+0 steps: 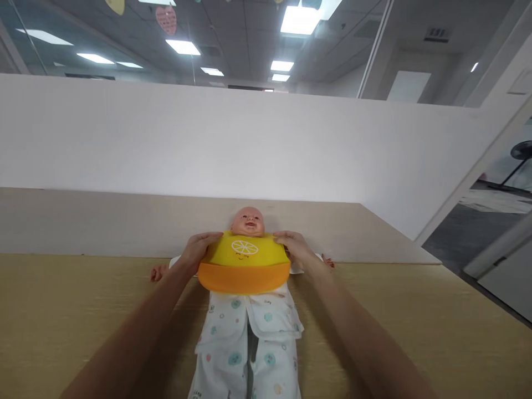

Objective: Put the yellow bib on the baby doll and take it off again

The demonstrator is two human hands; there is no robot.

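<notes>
Evidently, in the head view, the yellow bib [245, 256] with its orange catch pocket [244, 278] lies across the baby doll's [247, 220] chest, left hand [200, 252] and right hand [296, 247] curved at opposite upper edges, pinch unclear; best to guide both sides evenly, neckline flat, chin uncovered.

What I can see of the arms [143, 327] is bare, slim at the wrists [311, 264] and broader farther up, and the left hand [200, 250] and right hand [296, 247] are bare too, with slender fingers [286, 236].
</notes>
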